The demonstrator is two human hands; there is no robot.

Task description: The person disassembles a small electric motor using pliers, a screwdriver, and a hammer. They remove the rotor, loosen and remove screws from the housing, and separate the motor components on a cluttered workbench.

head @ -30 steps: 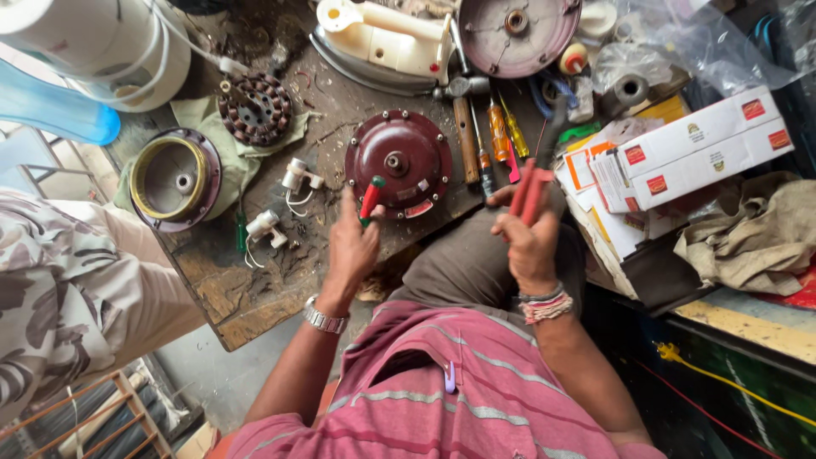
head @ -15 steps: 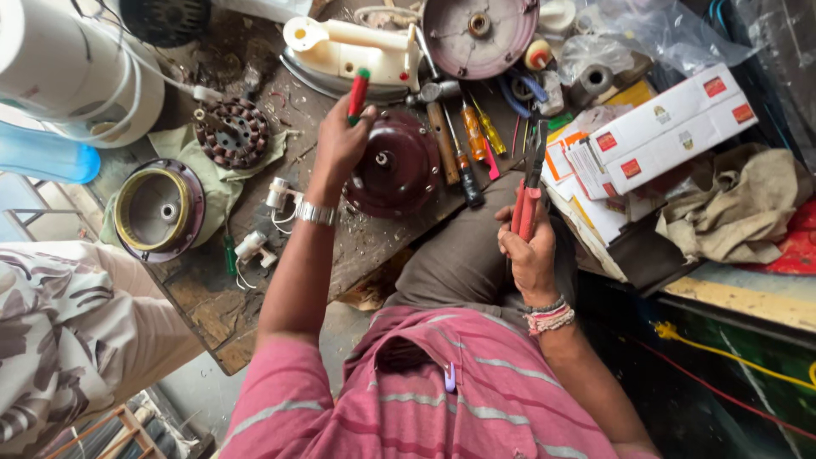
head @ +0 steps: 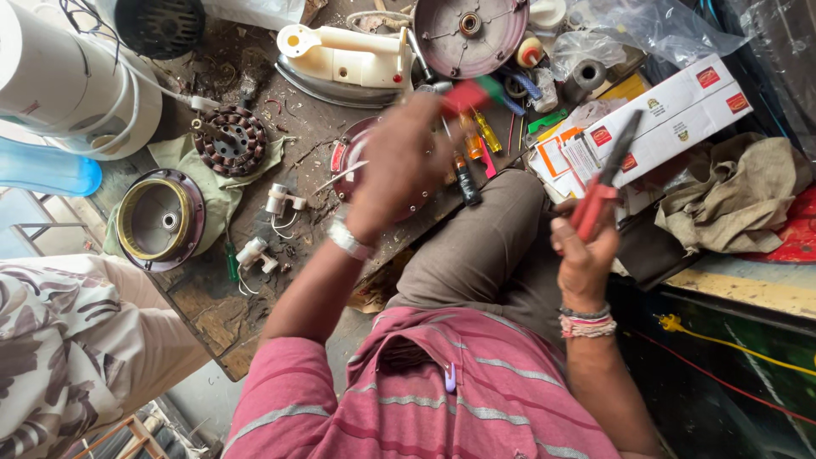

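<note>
My left hand (head: 404, 161) is raised over the maroon round motor cover (head: 344, 157) on the workbench, gripping a red and green handled screwdriver (head: 472, 92) that is motion-blurred. It hides most of the cover. My right hand (head: 586, 251) is above my right knee and holds red-handled pliers (head: 605, 183) with the dark jaws pointing up toward the white cartons. Several screwdrivers (head: 478, 144) lie on the bench just right of the left hand.
A cream clothes iron (head: 344, 55), a pinkish round housing (head: 470, 34), a copper-wound stator (head: 229, 140) and a gold-rimmed housing (head: 159, 219) sit on the bench. White and red cartons (head: 671, 115) and rags (head: 735, 200) lie at right. Another person's patterned sleeve (head: 59, 340) is at left.
My left hand has carried the screwdriver from the far side of the bench back over the maroon cover. My right hand has risen slightly with the pliers.
</note>
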